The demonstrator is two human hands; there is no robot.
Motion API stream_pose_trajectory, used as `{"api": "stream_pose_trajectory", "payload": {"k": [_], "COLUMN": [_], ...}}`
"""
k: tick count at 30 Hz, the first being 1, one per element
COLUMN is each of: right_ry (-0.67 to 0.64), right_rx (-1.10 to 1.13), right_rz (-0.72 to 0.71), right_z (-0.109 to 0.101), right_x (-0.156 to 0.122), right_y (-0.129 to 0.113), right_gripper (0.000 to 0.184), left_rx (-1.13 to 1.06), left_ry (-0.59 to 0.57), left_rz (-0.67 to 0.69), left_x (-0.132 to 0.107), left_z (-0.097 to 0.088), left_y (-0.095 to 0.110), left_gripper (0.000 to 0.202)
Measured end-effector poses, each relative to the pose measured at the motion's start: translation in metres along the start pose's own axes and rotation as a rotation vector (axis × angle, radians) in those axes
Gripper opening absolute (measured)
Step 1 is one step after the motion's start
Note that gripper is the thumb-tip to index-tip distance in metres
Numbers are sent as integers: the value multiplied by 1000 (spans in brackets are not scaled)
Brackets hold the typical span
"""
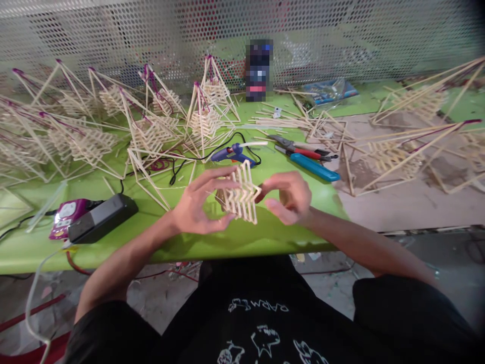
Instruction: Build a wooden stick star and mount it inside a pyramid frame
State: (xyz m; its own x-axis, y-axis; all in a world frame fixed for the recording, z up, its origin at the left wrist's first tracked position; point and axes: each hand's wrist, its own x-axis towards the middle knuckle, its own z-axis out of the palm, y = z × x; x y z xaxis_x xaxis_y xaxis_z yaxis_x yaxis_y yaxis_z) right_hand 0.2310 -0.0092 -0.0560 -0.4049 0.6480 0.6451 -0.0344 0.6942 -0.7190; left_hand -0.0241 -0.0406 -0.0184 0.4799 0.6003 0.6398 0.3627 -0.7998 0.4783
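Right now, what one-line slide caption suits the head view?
Over a green table, the left hand holds a lattice of pale sticks, right hand beside it, glue gun beyond.
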Motion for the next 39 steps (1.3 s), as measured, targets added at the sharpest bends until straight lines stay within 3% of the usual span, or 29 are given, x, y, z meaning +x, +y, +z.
{"api": "stream_pose_trajectory", "payload": {"k": [2, 5, 7, 9, 14, 19, 24, 29, 33, 39], "right_ry": [-11, -251, -357, -385, -327, -254, -187, -184, -192, -185], "right_rx": [138, 267, 372, 485, 500, 464, 429, 436, 453, 461], "right_rz": [190, 389, 472, 526, 580, 705, 780, 768, 792, 874], "right_z": [-3, -5, -3, 0, 4, 10, 14, 12, 12, 14], "right_x": [7, 19, 24, 26, 26, 24, 20, 22, 23, 24], "right_y": [-1, -1, 2, 7, 13, 15, 22, 22, 19, 21], "right_gripper": [55, 78, 78, 65, 40, 34, 34, 35, 40, 51], "left_rx": [-38, -93, -129, -155, -181, -132, -153, -186, -210, -443], "left_ry": [-57, -117, -133, -151, -196, -57, -95, -175, -70, 74], "left_rz": [37, 78, 67, 28, -26, -111, -148, -72, -102, -291], "left_x": [-1, -2, -2, -2, -1, 1, 3, 2, 3, 0], "left_z": [3, 8, 10, 10, 7, 6, 1, 4, 10, 4], "left_y": [1, 2, 2, 2, 1, 4, 4, 2, 4, 2], "left_gripper": [61, 61, 61, 60, 48, 16, 28, 40, 17, 16]}}
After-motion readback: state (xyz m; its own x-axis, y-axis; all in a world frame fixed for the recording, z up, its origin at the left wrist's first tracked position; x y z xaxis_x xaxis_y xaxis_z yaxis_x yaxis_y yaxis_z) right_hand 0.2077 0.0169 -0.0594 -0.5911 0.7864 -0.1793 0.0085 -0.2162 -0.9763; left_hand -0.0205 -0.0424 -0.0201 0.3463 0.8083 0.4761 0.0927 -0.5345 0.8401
